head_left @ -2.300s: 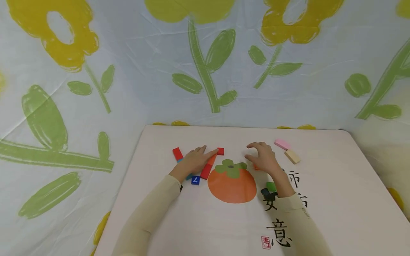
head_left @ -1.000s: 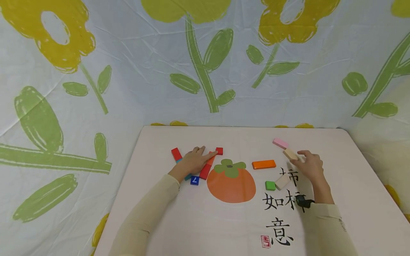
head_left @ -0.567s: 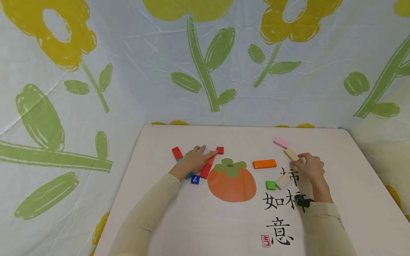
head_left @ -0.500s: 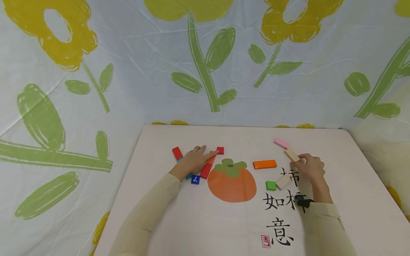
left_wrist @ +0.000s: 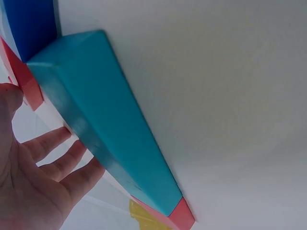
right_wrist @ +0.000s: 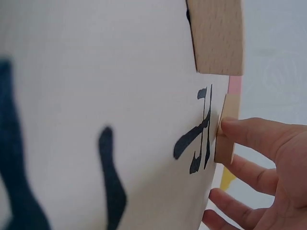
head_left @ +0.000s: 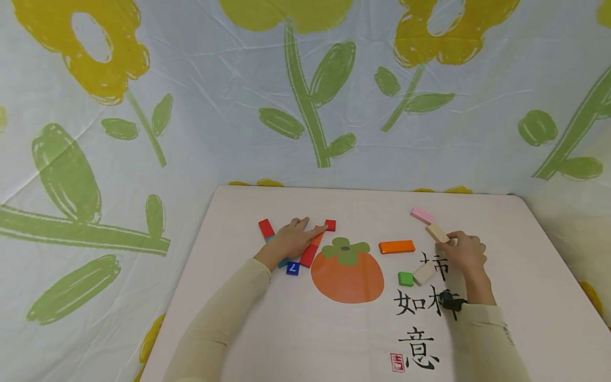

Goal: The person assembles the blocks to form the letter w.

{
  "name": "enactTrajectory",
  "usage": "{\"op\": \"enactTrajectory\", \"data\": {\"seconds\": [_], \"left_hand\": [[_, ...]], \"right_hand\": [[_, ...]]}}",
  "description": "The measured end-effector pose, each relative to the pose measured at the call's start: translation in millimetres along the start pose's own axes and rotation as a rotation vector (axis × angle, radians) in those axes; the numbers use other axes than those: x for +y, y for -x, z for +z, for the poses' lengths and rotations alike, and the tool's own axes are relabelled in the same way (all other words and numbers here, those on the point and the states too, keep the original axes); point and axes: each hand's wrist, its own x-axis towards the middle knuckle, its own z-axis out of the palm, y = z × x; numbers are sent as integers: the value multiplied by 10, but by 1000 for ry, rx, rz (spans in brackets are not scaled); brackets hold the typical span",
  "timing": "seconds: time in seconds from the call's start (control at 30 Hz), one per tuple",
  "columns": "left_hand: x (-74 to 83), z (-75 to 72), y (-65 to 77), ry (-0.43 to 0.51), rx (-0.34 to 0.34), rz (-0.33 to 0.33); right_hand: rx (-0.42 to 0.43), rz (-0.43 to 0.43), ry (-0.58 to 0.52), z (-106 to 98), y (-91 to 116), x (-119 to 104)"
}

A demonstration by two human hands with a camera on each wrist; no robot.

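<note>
At left, a person's left hand (head_left: 288, 243) lies over a cluster of coloured blocks, fingers extended and spread with nothing gripped, the left-wrist view showing fingertips at the side of a long, glossy teal block (left_wrist: 108, 124); a small square dark-blue block marked 7 (head_left: 293, 268) sits just beside it, and a small square red block (head_left: 330, 225) lies by an outstretched fingertip. Past the flat printed orange persimmon (head_left: 347, 278), a rectangular bright-orange block (head_left: 397, 246) lies crosswise between the hands, well apart from both, while a small square green block (head_left: 406, 279) and a paler rectangular wooden block (head_left: 424, 274) sit side by side nearer the person. At right, a tan rectangular wooden block (head_left: 435, 232) angles from a pink block (head_left: 422, 215) toward the person's right hand (head_left: 467, 253), the nearer hand, whose slightly parted thumb and forefinger pinch its near end.
</note>
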Motion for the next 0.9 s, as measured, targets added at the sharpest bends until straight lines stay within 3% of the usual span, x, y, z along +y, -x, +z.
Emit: {"op": "enactTrajectory", "data": {"seconds": [0.4, 0.63, 0.9], "left_hand": [[14, 13, -27, -1, -4, -4], [13, 18, -22, -10, -9, -4], [0, 4, 7, -19, -16, 1]], "right_hand": [[0, 17, -52, -42, 77, -33], [35, -73, -113, -66, 210, -148], [77, -208, -224, 36, 334, -448]]}}
